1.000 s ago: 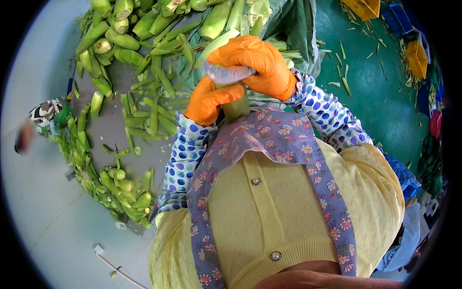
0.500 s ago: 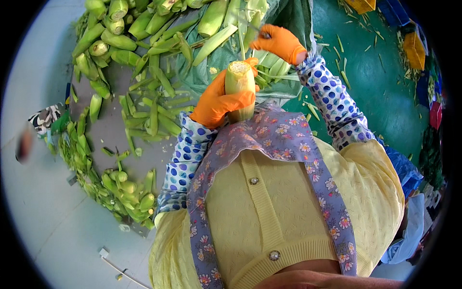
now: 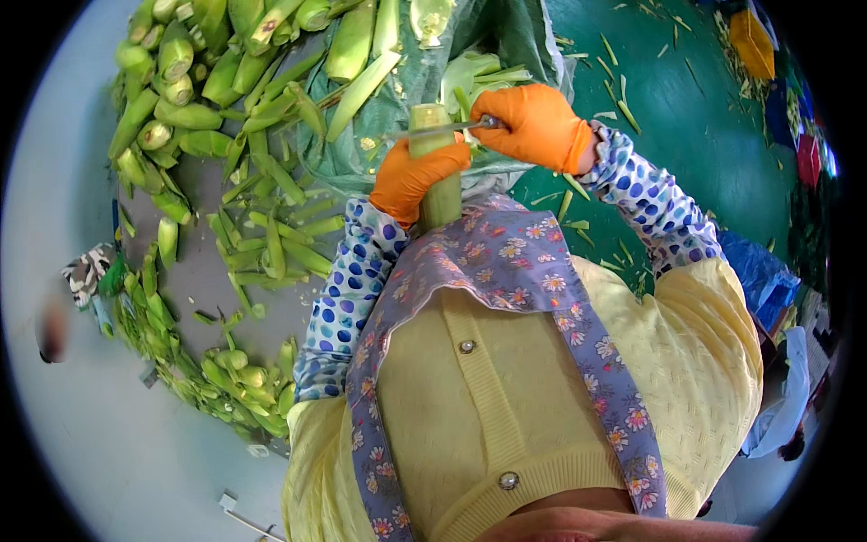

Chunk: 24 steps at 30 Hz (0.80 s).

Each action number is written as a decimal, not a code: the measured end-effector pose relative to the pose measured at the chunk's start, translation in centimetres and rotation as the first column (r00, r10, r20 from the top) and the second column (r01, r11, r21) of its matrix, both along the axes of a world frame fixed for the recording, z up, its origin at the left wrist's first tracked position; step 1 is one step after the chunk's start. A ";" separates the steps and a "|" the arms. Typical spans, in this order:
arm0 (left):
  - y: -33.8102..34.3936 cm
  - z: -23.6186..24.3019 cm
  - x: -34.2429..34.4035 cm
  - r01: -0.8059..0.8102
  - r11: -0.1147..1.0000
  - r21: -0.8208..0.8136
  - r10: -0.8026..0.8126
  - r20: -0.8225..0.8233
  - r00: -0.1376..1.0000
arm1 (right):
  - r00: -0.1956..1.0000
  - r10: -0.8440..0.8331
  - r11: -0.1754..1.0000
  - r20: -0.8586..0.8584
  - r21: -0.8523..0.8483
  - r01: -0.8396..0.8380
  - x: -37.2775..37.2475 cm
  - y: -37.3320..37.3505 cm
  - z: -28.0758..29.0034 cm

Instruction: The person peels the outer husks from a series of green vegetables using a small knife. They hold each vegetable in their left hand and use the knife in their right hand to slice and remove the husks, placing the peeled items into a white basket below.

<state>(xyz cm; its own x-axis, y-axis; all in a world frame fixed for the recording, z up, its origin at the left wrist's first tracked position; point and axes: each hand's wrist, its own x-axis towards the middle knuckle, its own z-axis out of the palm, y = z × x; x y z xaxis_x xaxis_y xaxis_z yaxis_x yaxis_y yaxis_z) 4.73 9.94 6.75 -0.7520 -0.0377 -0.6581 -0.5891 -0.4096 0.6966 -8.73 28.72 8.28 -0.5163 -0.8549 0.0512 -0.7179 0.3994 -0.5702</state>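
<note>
I see the left hand (image 3: 420, 181) wrapped firmly round a corn ear (image 3: 442, 194), its lower end hidden at the apron (image 3: 488, 257). The right hand (image 3: 535, 128) clasps a knife (image 3: 489, 121), handle mostly covered; its thin blade crosses the corn ear, contact unclear. Beyond the hands, a sack (image 3: 488, 36); leftward, husks (image 3: 274, 244) and heaped corn (image 3: 186, 115).

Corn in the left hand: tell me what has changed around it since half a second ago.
The right hand, which was raised away from the corn, has come down and back toward it. Its knife now crosses the corn just below the top in view; whether it is cutting, I can't tell. Nothing visibly let go: the left hand still grips the corn, the right the knife.
</note>
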 end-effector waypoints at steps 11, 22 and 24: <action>2.8 -2.6 -2.1 0.125 0.990 -0.061 -0.129 -0.059 0.990 | 0.989 -0.146 0.967 -0.007 0.208 0.145 0.0 1.3 -3.1; 3.9 -3.2 0.2 0.056 0.960 -0.275 -0.081 -0.080 0.994 | 0.951 -0.292 0.932 0.100 0.252 0.260 2.6 1.3 -6.9; 4.1 -2.5 0.0 0.077 0.955 -0.287 -0.098 -0.059 0.993 | 0.950 -0.288 0.933 0.117 0.256 0.251 2.6 1.6 -7.2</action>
<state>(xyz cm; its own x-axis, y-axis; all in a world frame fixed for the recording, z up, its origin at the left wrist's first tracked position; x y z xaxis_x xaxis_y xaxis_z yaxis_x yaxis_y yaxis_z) 4.78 14.06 4.25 -0.8055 -0.1468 -0.5742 -0.5581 -0.1382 0.8182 -6.09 30.31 1.11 -0.7148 -0.6602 -0.2306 -0.4775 0.7017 -0.5289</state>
